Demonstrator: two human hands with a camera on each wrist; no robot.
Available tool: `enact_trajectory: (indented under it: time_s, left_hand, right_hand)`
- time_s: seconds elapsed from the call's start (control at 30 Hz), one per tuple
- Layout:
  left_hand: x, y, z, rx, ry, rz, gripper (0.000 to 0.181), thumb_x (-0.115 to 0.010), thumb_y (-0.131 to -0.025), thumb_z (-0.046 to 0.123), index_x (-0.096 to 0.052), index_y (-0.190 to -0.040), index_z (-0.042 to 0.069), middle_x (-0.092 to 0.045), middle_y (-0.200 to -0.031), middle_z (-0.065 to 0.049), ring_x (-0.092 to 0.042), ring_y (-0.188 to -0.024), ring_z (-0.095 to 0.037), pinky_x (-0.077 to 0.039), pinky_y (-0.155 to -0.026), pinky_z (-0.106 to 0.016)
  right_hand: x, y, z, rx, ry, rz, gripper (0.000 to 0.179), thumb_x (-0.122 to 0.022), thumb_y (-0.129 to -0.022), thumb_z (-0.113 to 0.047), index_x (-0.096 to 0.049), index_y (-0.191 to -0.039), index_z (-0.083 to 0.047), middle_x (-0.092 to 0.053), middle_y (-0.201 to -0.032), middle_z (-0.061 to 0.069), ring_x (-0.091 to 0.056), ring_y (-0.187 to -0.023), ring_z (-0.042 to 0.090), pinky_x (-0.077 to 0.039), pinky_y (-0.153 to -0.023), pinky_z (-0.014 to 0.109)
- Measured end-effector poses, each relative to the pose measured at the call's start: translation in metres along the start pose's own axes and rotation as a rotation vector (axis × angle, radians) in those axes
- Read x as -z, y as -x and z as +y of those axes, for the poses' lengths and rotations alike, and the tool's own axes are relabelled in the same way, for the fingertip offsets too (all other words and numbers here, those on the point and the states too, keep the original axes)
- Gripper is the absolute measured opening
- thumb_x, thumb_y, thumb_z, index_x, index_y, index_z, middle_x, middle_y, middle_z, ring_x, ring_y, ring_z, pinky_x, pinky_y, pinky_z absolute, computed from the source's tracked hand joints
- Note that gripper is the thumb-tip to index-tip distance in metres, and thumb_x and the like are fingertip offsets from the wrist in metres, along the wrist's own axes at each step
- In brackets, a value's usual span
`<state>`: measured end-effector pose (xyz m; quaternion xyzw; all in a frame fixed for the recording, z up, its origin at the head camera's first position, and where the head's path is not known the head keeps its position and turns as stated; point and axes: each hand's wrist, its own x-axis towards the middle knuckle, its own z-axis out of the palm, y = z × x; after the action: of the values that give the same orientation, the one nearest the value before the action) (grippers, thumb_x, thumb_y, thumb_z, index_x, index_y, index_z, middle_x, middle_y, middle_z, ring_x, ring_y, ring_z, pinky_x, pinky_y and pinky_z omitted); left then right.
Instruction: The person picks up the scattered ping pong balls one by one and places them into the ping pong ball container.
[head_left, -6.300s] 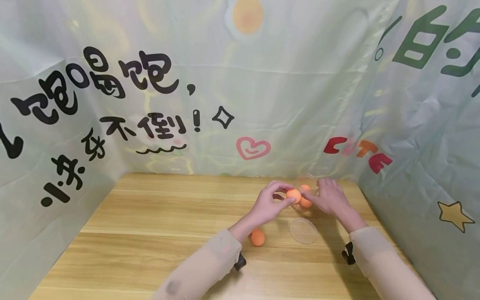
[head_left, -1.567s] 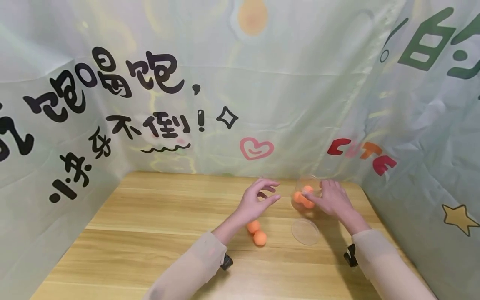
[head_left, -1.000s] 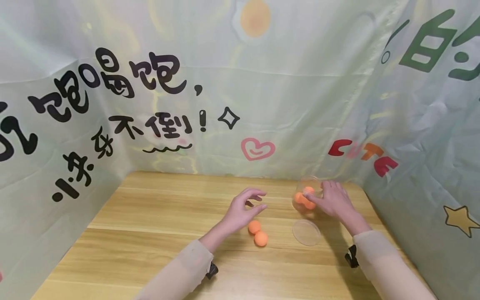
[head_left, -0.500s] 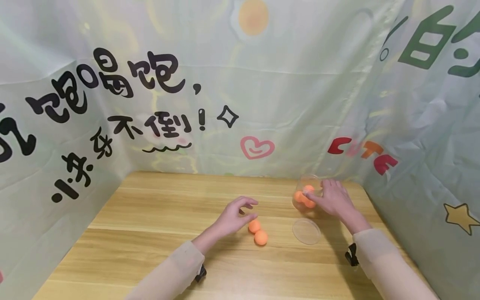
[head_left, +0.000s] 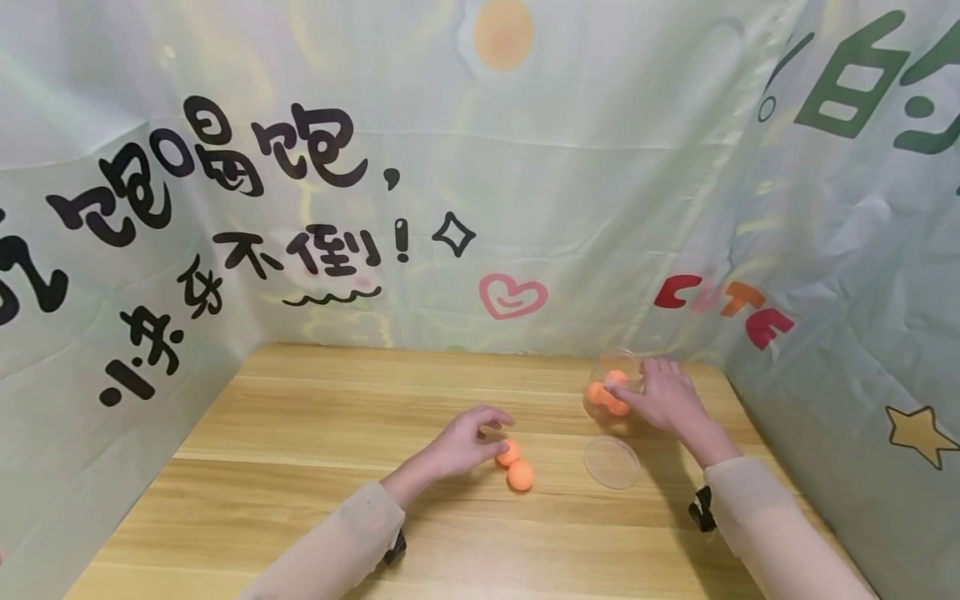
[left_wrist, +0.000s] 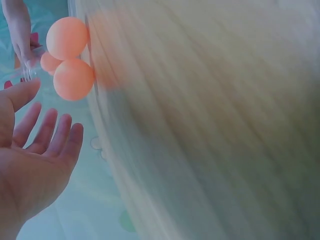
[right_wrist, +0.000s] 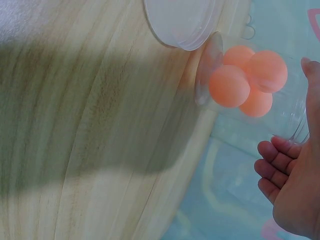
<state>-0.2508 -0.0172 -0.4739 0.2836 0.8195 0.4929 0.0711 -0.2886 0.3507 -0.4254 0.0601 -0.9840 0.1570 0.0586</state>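
In the head view, my left hand (head_left: 465, 442) is beside two orange ping-pong balls (head_left: 521, 476) on the table. Its thumb tip is right at the farther ball, and its fingers are spread loosely above. The left wrist view has the same pair of balls (left_wrist: 74, 79) just past the thumb, with the palm holding nothing. Farther back on the right, my right hand (head_left: 666, 398) grips a clear plastic jar (head_left: 602, 372) near its top, thumb on one side and fingers on the other. The jar stands upright with several orange balls (right_wrist: 229, 86) at its bottom.
A round clear lid (head_left: 612, 462) lies flat on the wooden table (head_left: 315, 433), in front of the jar and right of the loose balls. Printed cloth walls (head_left: 420, 333) rise at the back and both sides.
Earlier my left hand held an orange ball at the jar. Now that hand has let go and moved left and nearer to the loose pair. My right hand stays at the jar.
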Motion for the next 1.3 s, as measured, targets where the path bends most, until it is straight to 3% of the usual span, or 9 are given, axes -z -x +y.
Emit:
enact_trajectory:
  time_s: [0.33, 0.6, 0.83, 1.07, 1.3]
  left_hand:
    - [-0.004, -0.001, -0.006, 0.055, -0.072, -0.044, 0.035, -0.077, -0.096, 0.016, -0.068, -0.130, 0.009, -0.064, -0.135, -0.004, -0.060, -0.124, -0.027, -0.051, -0.105, -0.046]
    - [-0.007, -0.002, -0.009, 0.059, -0.134, -0.071, 0.035, -0.077, -0.096, 0.016, -0.069, -0.130, 0.010, -0.064, -0.135, -0.003, -0.062, -0.121, -0.023, -0.052, -0.104, -0.041]
    - [-0.009, -0.004, -0.008, 0.034, -0.142, -0.092, 0.030, -0.076, -0.096, 0.012, -0.070, -0.126, 0.009, -0.067, -0.129, -0.002, -0.062, -0.120, -0.021, -0.050, -0.106, -0.039]
    - [-0.010, -0.003, -0.008, 0.036, -0.140, -0.098, 0.028, -0.075, -0.097, 0.011, -0.071, -0.124, 0.010, -0.065, -0.128, -0.002, -0.062, -0.115, -0.018, -0.053, -0.100, -0.034]
    - [-0.009, -0.001, -0.007, 0.035, -0.109, -0.093, 0.028, -0.076, -0.096, 0.009, -0.070, -0.123, 0.007, -0.065, -0.128, -0.005, -0.064, -0.116, -0.023, -0.054, -0.100, -0.039]
  right_hand:
    - [0.001, 0.001, 0.000, 0.010, 0.000, 0.012, 0.092, -0.060, -0.093, -0.072, -0.051, -0.127, 0.013, -0.053, -0.127, 0.034, -0.043, -0.118, 0.051, -0.034, -0.104, 0.067]
    - [-0.001, -0.001, 0.002, 0.011, 0.007, 0.006, 0.095, -0.057, -0.093, -0.074, -0.050, -0.128, 0.014, -0.053, -0.127, 0.034, -0.043, -0.119, 0.051, -0.034, -0.104, 0.067]
    - [0.000, -0.001, 0.001, 0.005, 0.012, 0.007, 0.095, -0.058, -0.093, -0.074, -0.049, -0.128, 0.014, -0.052, -0.128, 0.035, -0.042, -0.119, 0.051, -0.032, -0.106, 0.068]
    - [-0.001, 0.000, 0.001, -0.003, 0.007, 0.002, 0.094, -0.058, -0.093, -0.073, -0.049, -0.128, 0.013, -0.051, -0.128, 0.034, -0.042, -0.118, 0.051, -0.033, -0.105, 0.068]
    - [0.000, 0.000, 0.000, -0.004, 0.005, 0.002, 0.093, -0.058, -0.093, -0.073, -0.049, -0.128, 0.013, -0.052, -0.127, 0.034, -0.042, -0.118, 0.051, -0.034, -0.104, 0.068]
